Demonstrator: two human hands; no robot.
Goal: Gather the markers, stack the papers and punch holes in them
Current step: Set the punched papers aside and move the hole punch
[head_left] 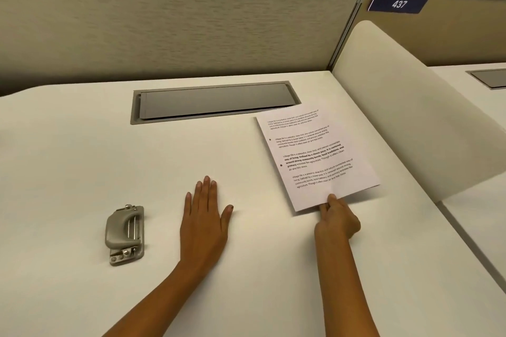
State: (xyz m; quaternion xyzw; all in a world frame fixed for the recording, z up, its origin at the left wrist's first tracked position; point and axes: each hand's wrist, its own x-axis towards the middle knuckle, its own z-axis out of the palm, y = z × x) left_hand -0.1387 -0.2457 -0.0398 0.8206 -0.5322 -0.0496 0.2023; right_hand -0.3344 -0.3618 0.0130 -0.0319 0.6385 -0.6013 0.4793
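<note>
White printed paper [315, 156] lies tilted on the right part of the cream desk [82, 161], with two punched holes along its left edge. My right hand [338, 217] pinches its near edge, thumb on top. Whether it is one sheet or a stack I cannot tell. My left hand [205, 216] rests flat on the desk, palm down, fingers together, holding nothing. A grey metal hole punch [124, 234] sits on the desk to the left of that hand, apart from it. No markers are in view.
A grey cable hatch [216, 102] is set into the desk behind the hands. A fabric partition wall [164, 35] closes the back. A curved cream side divider [405, 117] bounds the desk on the right, with a neighbouring desk beyond it.
</note>
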